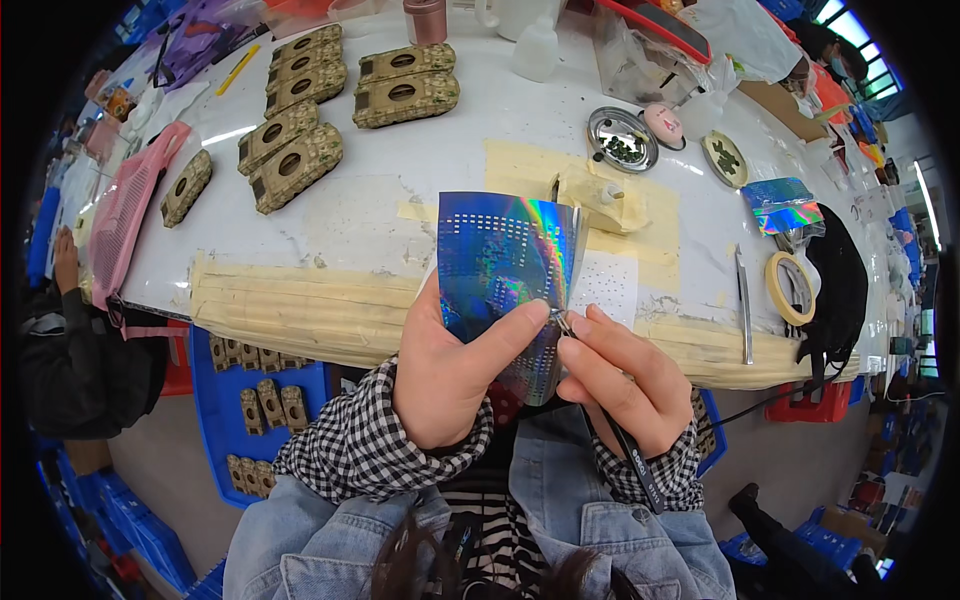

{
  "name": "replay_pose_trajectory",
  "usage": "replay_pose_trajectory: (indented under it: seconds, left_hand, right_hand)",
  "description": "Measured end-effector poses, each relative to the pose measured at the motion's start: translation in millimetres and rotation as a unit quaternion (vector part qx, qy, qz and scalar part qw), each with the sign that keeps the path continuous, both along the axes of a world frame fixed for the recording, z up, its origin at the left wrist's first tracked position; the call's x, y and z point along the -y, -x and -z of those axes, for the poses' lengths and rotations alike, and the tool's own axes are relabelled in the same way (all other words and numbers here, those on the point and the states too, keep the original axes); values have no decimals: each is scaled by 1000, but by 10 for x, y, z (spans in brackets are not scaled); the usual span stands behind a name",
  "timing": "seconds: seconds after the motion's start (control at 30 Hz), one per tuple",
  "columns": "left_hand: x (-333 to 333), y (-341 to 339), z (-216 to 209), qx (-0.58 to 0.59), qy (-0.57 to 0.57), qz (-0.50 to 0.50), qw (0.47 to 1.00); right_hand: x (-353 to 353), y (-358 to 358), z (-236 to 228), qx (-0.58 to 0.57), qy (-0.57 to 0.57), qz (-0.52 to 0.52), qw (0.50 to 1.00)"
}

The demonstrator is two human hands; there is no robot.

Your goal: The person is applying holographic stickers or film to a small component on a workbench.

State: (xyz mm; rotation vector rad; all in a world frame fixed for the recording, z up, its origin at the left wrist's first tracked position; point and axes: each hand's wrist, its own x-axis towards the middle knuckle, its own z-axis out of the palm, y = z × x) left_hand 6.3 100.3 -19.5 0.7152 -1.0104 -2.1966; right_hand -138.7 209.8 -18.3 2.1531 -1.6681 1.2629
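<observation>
My left hand [440, 375] grips a shiny blue holographic sheet [485, 265] with rows of small pale marks, its thumb pressed on the sheet's lower right part. My right hand [635, 390] is closed around dark-handled tweezers [632, 455]. Their tips meet the sheet's right edge beside my left thumb; whether they pinch anything is too small to tell. Just behind the sheet, a white paper with tiny dark specks [606, 285] lies on the table. Further back sits a tape-covered block [600, 205] with a small pale tip on top.
Camouflage toy tank hulls [297, 168] stand at the back left, near a pink mesh basket [135, 210]. A round metal dish [622, 140] holds small green parts. Right lie metal tweezers [743, 300] and a masking tape roll [790, 288]. A blue tray [215, 400] of hulls sits below the table edge.
</observation>
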Motion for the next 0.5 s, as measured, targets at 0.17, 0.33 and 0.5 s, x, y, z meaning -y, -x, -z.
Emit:
replay_pose_trajectory:
  seconds: [0.17, 0.33, 0.5]
  left_hand:
    - [-6, 11, -2, 0, 2, -2, 1000]
    - [-4, 6, -4, 3, 0, 0, 1000]
    - [0, -15, 10, 3, 3, 2, 1000]
  right_hand:
    - [-7, 8, -3, -5, -1, -1, 1000]
    - [-1, 19, -10, -8, 0, -9, 1000]
    - [-1, 0, 6, 15, 3, -14, 1000]
